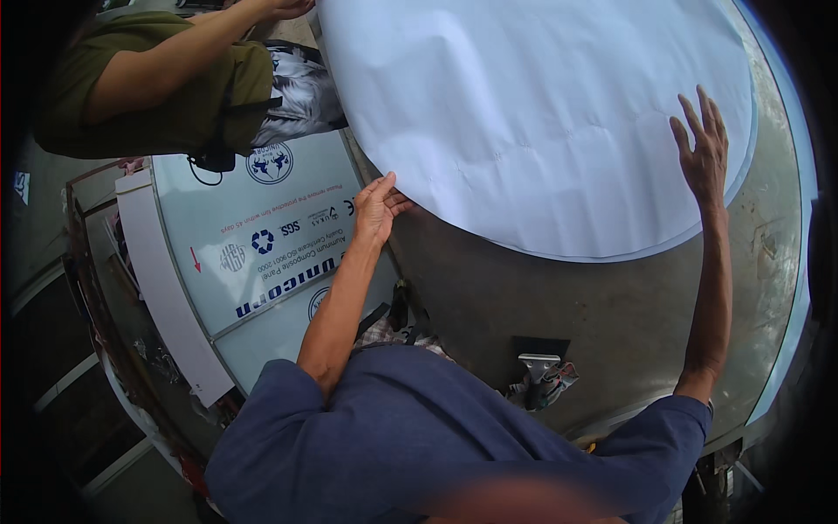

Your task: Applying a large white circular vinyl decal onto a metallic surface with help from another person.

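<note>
"One round-edged white sheet [541, 105], how's it lying?"

"On the grey tabletop [471, 279], ahead and right of the left hand [377, 210], whose thumb and fingers look pinched on its rim. The right hand [705, 148] is over its right side, fingers spread, can't tell if touching."

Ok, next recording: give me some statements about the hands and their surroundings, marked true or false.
1. The left hand is at the white sheet's edge. True.
2. The right hand is clenched. False: its fingers are spread.
3. Someone in a green shirt is at upper left. True.
4. The metal-headed tool lies on the sheet. False: it lies off it, nearer the wearer's body.
5. A printed panel lies left of the sheet. True.
</note>
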Motion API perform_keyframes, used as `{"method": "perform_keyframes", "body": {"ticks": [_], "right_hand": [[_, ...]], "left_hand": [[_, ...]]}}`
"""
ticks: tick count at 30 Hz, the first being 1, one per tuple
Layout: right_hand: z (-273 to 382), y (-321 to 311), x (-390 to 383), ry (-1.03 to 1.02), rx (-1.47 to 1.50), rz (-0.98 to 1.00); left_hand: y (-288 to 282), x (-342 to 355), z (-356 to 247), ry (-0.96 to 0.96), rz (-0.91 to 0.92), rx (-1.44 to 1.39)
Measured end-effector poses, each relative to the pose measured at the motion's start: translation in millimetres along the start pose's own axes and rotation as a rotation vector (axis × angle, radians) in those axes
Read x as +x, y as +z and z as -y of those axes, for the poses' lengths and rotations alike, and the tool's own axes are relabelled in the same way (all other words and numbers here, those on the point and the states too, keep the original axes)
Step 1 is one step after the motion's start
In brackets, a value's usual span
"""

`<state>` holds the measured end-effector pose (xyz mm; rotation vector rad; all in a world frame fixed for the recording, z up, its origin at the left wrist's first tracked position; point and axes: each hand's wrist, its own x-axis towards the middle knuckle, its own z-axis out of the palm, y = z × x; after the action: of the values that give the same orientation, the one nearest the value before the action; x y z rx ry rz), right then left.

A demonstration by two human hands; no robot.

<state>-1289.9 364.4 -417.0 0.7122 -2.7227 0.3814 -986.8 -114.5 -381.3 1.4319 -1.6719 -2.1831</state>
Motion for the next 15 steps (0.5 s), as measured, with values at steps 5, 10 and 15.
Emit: {"method": "perform_keyframes", "body": {"ticks": [5,10,15], "right_hand": [[144,-42,-96,0.040,0.161,0.214],[181,-36,-137,0.103,0.058,0.294],[171,-37,-131,0.087,-0.056,0.349]], "left_hand": [[-12,21,-5,0.074,-0.056,-0.056],[-18,45,-19,0.117,-0.037,-0.033],[-21,57,-18,0.100,-0.053,0.003]]}}
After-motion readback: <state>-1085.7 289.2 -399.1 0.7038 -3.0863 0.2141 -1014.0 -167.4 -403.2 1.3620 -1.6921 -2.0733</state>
